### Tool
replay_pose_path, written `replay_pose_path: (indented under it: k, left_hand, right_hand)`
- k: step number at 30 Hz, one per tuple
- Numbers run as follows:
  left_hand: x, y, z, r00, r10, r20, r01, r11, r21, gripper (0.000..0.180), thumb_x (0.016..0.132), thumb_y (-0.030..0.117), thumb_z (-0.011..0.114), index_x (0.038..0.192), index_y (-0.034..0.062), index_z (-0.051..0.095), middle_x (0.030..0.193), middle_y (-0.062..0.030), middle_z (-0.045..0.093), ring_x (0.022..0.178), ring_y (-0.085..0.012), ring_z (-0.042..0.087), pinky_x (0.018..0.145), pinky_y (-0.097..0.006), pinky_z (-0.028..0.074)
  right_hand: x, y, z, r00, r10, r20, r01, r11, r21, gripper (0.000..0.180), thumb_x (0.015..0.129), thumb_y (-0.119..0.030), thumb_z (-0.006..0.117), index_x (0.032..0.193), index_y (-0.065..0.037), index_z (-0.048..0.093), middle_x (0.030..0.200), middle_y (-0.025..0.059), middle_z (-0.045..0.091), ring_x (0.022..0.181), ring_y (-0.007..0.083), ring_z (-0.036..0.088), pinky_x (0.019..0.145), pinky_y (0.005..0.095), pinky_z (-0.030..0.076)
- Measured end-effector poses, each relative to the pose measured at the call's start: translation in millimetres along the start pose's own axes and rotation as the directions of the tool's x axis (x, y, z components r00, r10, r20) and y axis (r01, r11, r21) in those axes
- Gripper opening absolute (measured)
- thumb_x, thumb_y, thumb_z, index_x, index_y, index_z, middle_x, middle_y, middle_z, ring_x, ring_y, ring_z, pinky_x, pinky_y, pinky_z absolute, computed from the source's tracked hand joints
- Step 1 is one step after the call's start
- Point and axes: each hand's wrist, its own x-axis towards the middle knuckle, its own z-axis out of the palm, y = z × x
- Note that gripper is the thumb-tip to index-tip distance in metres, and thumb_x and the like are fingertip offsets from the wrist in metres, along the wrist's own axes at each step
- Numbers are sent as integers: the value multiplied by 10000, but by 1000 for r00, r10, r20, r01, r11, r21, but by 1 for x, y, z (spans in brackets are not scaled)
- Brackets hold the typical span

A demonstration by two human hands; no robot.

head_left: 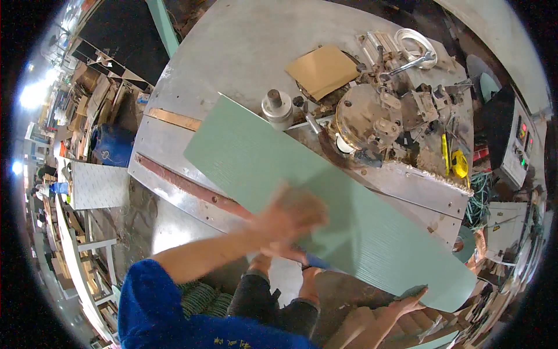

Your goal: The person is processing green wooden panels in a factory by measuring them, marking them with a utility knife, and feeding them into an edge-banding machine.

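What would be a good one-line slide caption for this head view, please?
Left hand, blurred, on a long pale green panel lying across a metal machine table; right hand at its near corner.

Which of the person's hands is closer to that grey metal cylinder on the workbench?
Left. The left hand lies on the middle of the green panel, below the grey cylinder. The right hand grips the panel's far lower-right end.

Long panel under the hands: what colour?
Pale green panel, faint fine-grained texture; seen in the head view.

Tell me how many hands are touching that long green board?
2. The left hand, blurred, lies on the green board near its middle; the right hand grips its near edge towards the lower right end. No other hands show.
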Motion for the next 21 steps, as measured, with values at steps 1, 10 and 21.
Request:
replay_pose_path:
  k: [1, 10, 21]
  left_hand:
    - [8, 24, 17, 989, 12, -148, -8, 1000, 26, 913, 786, 789, 539, 1539, 301, 375, 1627, 0, 308, 1498, -297, 275, 1159, -735, 127]
    - [4, 6, 21, 972, -31, -235, 59, 992, 111, 846, 809, 831, 455, 1539, 419, 341, 1639, 66, 278, 1529, -272, 205, 1153, -754, 101]
    - [-20, -29, 1, 970, -128, -205, 147, 986, 79, 802, 784, 817, 534, 1478, 422, 459, 1616, 53, 327, 1530, -291, 202, 1157, -758, 27]
  right_hand:
    - [-15, -2, 12, 1000, 12, 23, -13, 1000, 10, 811, 936, -383, 697, 1536, -52, 264, 1521, 175, 384, 1296, 347, 481, 1054, 510, 449]
    - [25, -8, -74, 913, -247, 324, 315, 932, -177, 743, 982, -406, 628, 1559, -85, 288, 1564, 185, 350, 1390, 375, 413, 1112, 536, 385]
    - [261, -39, -109, 501, -322, 803, 853, 338, -397, 1045, 695, -367, 804, 1589, -168, 301, 1604, 260, 186, 1468, 436, 242, 1136, 584, 321]
